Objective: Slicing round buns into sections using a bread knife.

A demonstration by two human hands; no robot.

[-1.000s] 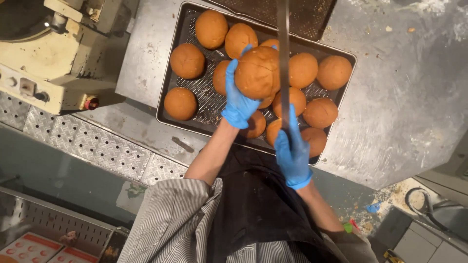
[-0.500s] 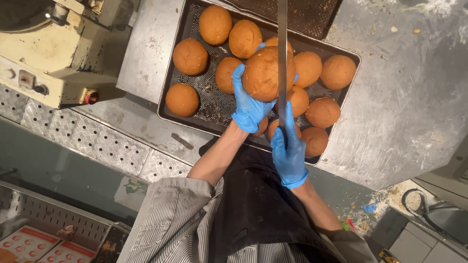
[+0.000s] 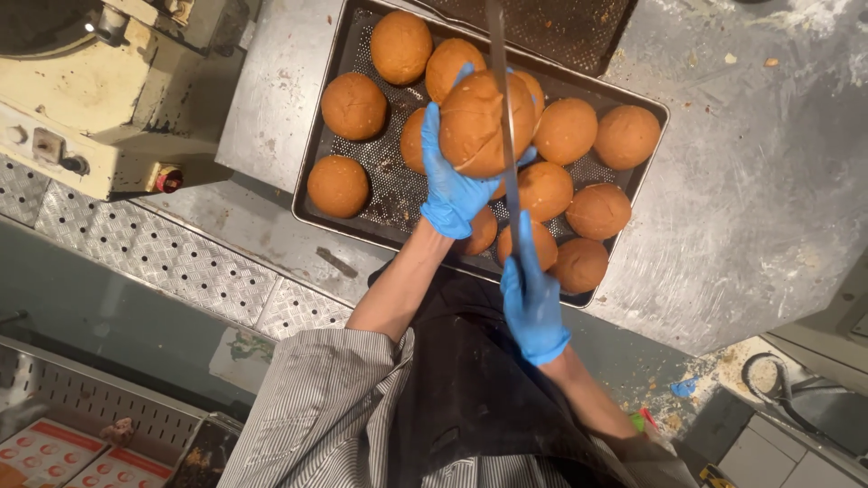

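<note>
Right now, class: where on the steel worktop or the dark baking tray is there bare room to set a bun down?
Bare steel worktop lies right of the dark perforated baking tray, and a narrower strip between tray and cream machine. Inside the tray, a bare patch beside the left round brown buns; the right side is crowded.

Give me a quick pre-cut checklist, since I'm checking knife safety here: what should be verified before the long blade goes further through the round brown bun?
1. Left hand in blue glove grips the round brown bun firmly: ok.
2. Right hand in blue glove holds the long thin knife blade at the handle end: ok.
3. Blade seated in the bun: ok, it crosses the bun's middle.
4. Left fingertips clear of the blade's path: cannot tell, they wrap behind.
5. Bun held over the dark perforated metal baking tray: ok.
</note>
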